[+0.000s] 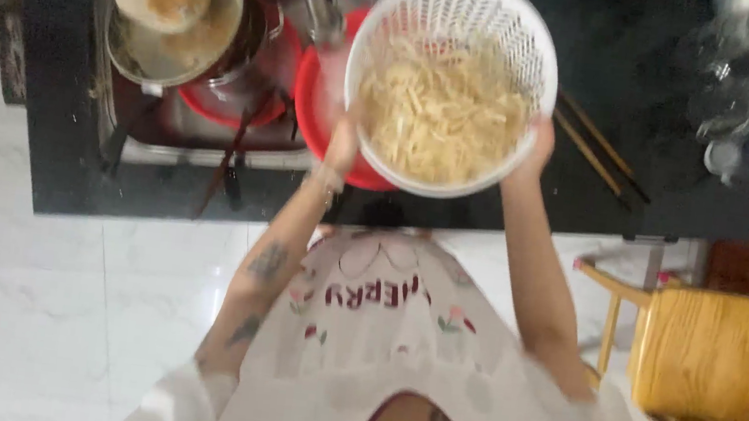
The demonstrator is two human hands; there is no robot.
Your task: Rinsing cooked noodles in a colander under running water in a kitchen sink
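Both hands held the white colander (451,78) by its rim, left hand (341,146) and right hand (539,149) each clamped on one side. Noodles (442,115) sat inside, between the grips. Red basin (313,91) below. Pot (179,24) left, unwashed; rinsing looked mid-way.

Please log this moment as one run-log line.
left hand: holds colander | right hand: holds colander | contents: noodles | below: red basin
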